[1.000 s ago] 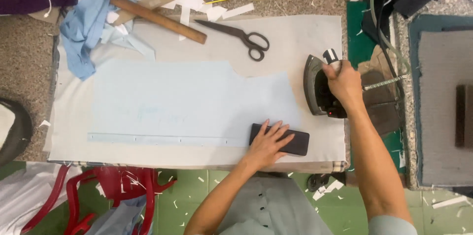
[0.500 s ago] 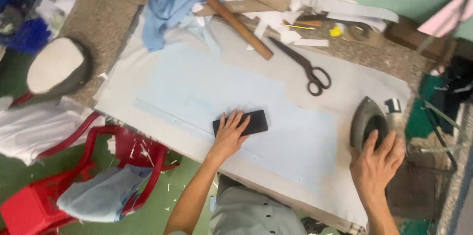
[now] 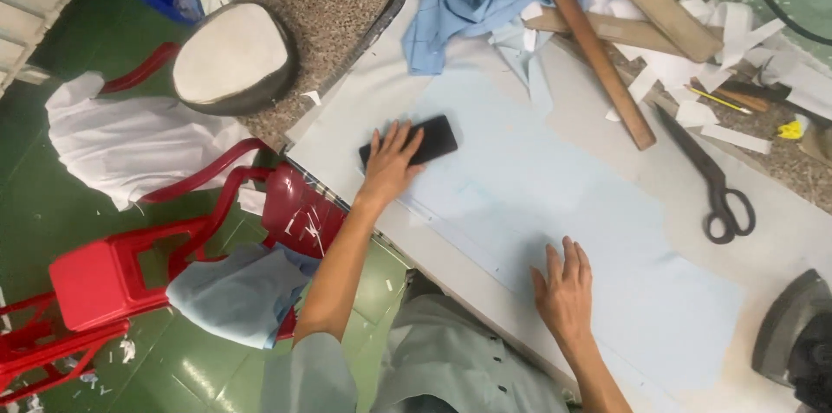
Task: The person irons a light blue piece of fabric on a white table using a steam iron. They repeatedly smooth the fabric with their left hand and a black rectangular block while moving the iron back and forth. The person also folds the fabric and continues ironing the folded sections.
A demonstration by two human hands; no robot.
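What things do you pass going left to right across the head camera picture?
Red plastic chair → left hand on the black block → right hand → scissors → iron.

A flat black rectangular block [image 3: 409, 142] lies slanted on the pale blue fabric panel [image 3: 555, 222], near its far left end.
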